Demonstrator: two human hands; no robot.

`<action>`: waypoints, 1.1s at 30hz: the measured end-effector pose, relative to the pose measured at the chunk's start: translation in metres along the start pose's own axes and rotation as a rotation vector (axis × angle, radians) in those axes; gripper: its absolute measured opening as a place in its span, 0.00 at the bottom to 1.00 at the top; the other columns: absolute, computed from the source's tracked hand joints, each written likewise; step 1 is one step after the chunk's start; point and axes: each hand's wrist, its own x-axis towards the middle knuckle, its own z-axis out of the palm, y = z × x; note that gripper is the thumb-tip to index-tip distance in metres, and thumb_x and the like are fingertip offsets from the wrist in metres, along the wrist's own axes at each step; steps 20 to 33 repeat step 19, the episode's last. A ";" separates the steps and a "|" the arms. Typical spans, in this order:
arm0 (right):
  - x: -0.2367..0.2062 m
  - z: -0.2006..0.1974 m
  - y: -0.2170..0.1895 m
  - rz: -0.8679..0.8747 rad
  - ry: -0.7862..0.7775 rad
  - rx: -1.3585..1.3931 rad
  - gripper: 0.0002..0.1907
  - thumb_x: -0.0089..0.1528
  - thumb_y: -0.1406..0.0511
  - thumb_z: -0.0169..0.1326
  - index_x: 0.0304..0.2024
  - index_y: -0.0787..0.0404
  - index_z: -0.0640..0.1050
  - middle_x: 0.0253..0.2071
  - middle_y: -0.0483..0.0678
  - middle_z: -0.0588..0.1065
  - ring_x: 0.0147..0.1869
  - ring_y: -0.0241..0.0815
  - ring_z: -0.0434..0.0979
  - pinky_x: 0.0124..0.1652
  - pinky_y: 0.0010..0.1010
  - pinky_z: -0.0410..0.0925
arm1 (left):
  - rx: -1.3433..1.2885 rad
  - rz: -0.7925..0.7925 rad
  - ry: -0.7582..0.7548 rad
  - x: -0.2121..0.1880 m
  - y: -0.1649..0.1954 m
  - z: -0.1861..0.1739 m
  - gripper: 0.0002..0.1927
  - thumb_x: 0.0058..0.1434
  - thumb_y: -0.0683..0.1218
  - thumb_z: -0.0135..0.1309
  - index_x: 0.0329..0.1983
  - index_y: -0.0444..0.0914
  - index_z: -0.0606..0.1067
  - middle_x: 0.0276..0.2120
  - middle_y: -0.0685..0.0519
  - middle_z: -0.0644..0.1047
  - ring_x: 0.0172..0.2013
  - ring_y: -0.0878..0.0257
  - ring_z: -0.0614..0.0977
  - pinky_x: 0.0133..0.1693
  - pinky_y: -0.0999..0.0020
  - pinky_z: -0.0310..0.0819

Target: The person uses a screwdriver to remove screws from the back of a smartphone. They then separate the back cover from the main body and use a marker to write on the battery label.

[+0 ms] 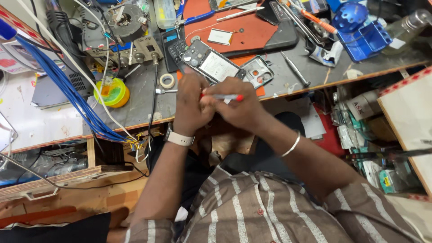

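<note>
An opened keypad phone [208, 63] lies on the grey workbench [139, 101], its back off and its inner metal plate showing. My left hand [191, 105] rests at the phone's near end, with a pale watch on the wrist. My right hand [238, 105], with a silver bangle on the wrist, grips a thin red-handled tool [225, 97] that points left toward my left hand. The two hands touch over the bench's front edge. The tool's tip is hidden behind my left fingers.
A phone frame [257, 71] lies right of the phone, a tape roll [167, 81] and a yellow-green tub [112, 92] to its left. Blue wires [67, 90] run across the left. A red mat [234, 22], screwdrivers [294, 68] and a blue holder [360, 31] sit behind.
</note>
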 end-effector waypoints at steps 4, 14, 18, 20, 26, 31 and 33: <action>-0.015 -0.057 0.006 0.154 0.161 -0.147 0.10 0.69 0.73 0.53 0.53 0.66 0.77 0.53 0.49 0.79 0.54 0.38 0.80 0.54 0.29 0.74 | -0.104 -0.099 0.170 -0.005 0.014 -0.008 0.27 0.58 0.40 0.61 0.58 0.35 0.63 0.49 0.45 0.69 0.50 0.51 0.74 0.56 0.58 0.69; -0.013 -0.142 -0.018 -0.100 0.057 -0.903 0.35 0.74 0.57 0.58 0.70 0.78 0.64 0.62 0.69 0.70 0.62 0.69 0.68 0.60 0.54 0.62 | -0.219 -0.266 0.276 -0.010 0.060 -0.025 0.25 0.60 0.39 0.60 0.59 0.35 0.65 0.48 0.48 0.75 0.46 0.59 0.79 0.52 0.64 0.75; -0.021 -0.144 -0.043 0.139 0.181 -0.883 0.29 0.73 0.57 0.59 0.70 0.63 0.66 0.62 0.59 0.72 0.65 0.57 0.70 0.65 0.47 0.64 | -0.168 -0.335 0.276 -0.006 0.086 -0.033 0.22 0.59 0.39 0.59 0.56 0.36 0.67 0.44 0.48 0.77 0.41 0.59 0.78 0.47 0.64 0.75; -0.027 -0.142 -0.048 0.249 0.209 -0.888 0.26 0.71 0.57 0.59 0.68 0.58 0.69 0.60 0.56 0.74 0.64 0.52 0.72 0.65 0.44 0.66 | -0.155 -0.323 0.275 -0.007 0.090 -0.035 0.22 0.60 0.39 0.59 0.56 0.36 0.67 0.44 0.49 0.77 0.42 0.59 0.79 0.48 0.64 0.75; -0.027 -0.142 -0.048 0.249 0.209 -0.888 0.26 0.71 0.57 0.59 0.68 0.58 0.69 0.60 0.56 0.74 0.64 0.52 0.72 0.65 0.44 0.66 | -0.155 -0.323 0.275 -0.007 0.090 -0.035 0.22 0.60 0.39 0.59 0.56 0.36 0.67 0.44 0.49 0.77 0.42 0.59 0.79 0.48 0.64 0.75; -0.027 -0.142 -0.048 0.249 0.209 -0.888 0.26 0.71 0.57 0.59 0.68 0.58 0.69 0.60 0.56 0.74 0.64 0.52 0.72 0.65 0.44 0.66 | -0.155 -0.323 0.275 -0.007 0.090 -0.035 0.22 0.60 0.39 0.59 0.56 0.36 0.67 0.44 0.49 0.77 0.42 0.59 0.79 0.48 0.64 0.75; -0.027 -0.142 -0.048 0.249 0.209 -0.888 0.26 0.71 0.57 0.59 0.68 0.58 0.69 0.60 0.56 0.74 0.64 0.52 0.72 0.65 0.44 0.66 | -0.155 -0.323 0.275 -0.007 0.090 -0.035 0.22 0.60 0.39 0.59 0.56 0.36 0.67 0.44 0.49 0.77 0.42 0.59 0.79 0.48 0.64 0.75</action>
